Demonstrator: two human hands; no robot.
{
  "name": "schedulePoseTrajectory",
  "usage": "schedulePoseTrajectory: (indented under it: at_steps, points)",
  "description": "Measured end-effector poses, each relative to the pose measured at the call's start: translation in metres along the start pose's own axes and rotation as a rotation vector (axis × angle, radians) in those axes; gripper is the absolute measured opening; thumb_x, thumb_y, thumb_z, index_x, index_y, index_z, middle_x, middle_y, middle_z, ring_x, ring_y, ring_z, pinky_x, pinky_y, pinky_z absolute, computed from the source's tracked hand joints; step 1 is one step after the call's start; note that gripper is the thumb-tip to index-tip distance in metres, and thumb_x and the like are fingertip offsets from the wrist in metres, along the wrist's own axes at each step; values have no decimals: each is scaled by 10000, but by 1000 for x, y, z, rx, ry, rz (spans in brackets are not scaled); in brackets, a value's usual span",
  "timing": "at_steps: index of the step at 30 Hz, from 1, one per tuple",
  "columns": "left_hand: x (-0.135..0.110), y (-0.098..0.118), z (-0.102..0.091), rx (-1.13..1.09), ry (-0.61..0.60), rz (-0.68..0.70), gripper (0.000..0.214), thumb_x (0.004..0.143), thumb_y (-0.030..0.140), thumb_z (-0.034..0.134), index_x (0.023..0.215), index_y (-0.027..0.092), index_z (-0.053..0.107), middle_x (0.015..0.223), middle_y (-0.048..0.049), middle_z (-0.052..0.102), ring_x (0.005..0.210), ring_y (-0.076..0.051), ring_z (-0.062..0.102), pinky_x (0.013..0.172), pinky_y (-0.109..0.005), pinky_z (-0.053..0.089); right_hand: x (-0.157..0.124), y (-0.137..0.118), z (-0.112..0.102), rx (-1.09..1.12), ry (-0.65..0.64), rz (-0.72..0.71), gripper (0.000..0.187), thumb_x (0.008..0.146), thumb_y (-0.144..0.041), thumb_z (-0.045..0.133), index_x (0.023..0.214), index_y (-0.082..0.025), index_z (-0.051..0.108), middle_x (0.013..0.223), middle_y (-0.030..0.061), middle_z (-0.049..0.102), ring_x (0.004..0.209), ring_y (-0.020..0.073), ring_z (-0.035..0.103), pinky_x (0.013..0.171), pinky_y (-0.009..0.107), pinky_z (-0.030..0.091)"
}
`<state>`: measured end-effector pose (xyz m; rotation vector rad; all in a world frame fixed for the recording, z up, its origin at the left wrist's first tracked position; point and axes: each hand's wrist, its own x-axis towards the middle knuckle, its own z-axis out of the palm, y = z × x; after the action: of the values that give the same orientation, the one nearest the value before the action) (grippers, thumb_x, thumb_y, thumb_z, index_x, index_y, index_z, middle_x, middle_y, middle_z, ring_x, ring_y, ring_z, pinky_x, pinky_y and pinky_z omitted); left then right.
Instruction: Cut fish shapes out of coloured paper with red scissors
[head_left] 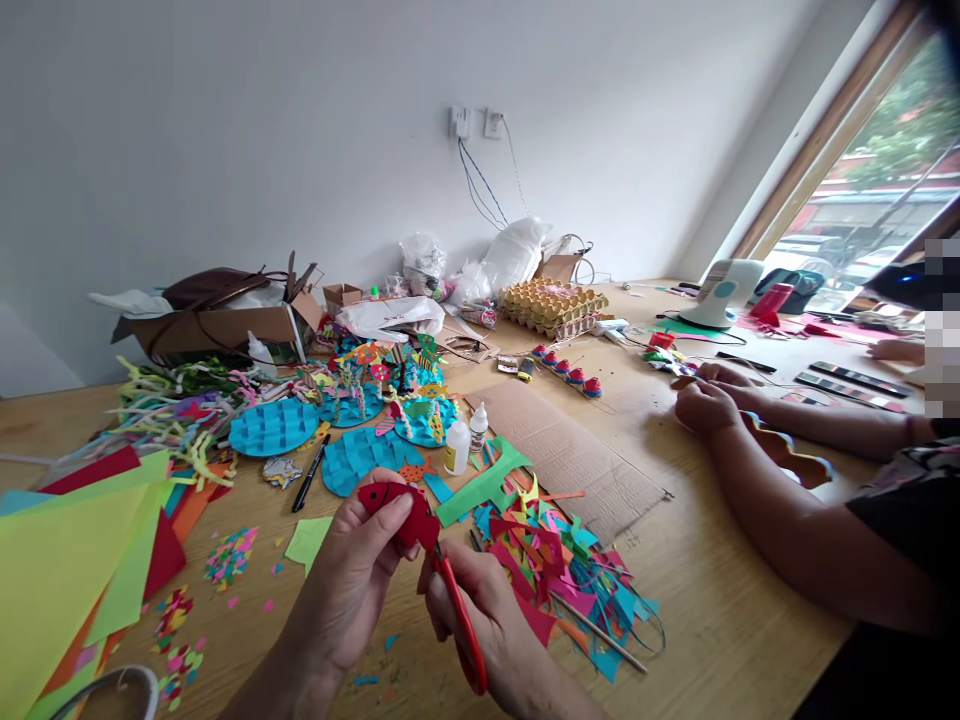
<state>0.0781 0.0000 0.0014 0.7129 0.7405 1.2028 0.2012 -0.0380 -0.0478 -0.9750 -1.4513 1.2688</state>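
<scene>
Red scissors (456, 600) clamped in our right hand (484, 600) meet the edge of a paper fish (424, 521) our left hand (360, 548) pinches, scraps (536, 550) crowding right of both hands, bare surface (712, 610) beyond.

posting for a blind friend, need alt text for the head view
The left hand holds a red fish cutout and the right hand red-handled scissors near its tail, above a table strewn with paper scraps. Another person's arms show at right.

Paper fish (423, 514): red with black markings. Scissors handles (454, 596): red. Marker pen (308, 480): black. Round pieces (274, 428): blue. Egg trays (551, 305): tan. Bench (712, 570): light brown.
</scene>
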Motion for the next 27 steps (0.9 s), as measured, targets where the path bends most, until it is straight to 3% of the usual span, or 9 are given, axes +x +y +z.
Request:
schedulePoseTrajectory:
  at_steps: [10,20,27]
  points:
    - [0,-6,1,23,-21,-26,128,664,213,719,731,198,611,617,53,586,529,-67,509,510,-152,433,1,-7,0,69,-20,-26,360,891,-468,403,702,-169,468,554,-50,352,503,88,316,454,201,256]
    - [-2,-15,4,59,-18,-29,134,669,232,718,713,197,596,619,56,564,574,-74,488,555,-146,424,-3,3,0,53,43,25,319,912,-418,397,811,-158,553,527,-53,397,463,75,346,441,190,259]
    - [-5,-22,8,65,-73,-51,101,710,213,682,703,190,584,647,46,569,612,-84,483,589,-160,417,-11,0,-1,26,105,8,425,880,-522,390,783,-145,560,527,-51,379,456,73,320,424,190,245]
